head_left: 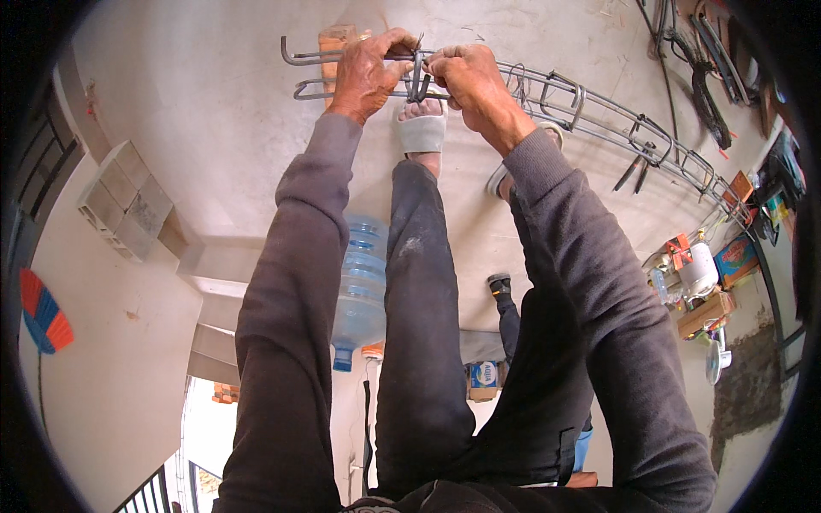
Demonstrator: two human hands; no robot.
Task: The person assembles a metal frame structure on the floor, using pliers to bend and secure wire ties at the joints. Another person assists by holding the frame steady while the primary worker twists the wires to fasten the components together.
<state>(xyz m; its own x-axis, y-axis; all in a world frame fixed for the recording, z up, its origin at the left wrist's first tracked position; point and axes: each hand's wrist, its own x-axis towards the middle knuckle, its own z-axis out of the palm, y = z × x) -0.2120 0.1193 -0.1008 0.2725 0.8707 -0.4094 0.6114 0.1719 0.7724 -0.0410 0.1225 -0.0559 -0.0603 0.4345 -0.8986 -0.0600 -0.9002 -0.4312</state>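
Note:
A long cage of steel reinforcing bars (616, 130) with square stirrups runs from the upper left to the right. Near its left end, both my hands work at one dark stirrup (416, 79). My left hand (366, 75) comes from the left, its fingers closed on the stirrup's upper part. On the other side my right hand (472, 85) pinches with bent fingers close to the stirrup; what lies between the fingertips is hidden. Thin wire ends (419, 39) stick up between the hands. An orange block (336, 39) lies under the cage's left end.
My sandalled foot (422, 132) is just below the stirrup. A dark two-handled tool (634, 168) rests against the cage, and loose wire (519, 81) loops around its bars. Blue water jugs (359, 291) lie left of my leg. Boxes (737, 260) and dark cables (705, 103) are at the right.

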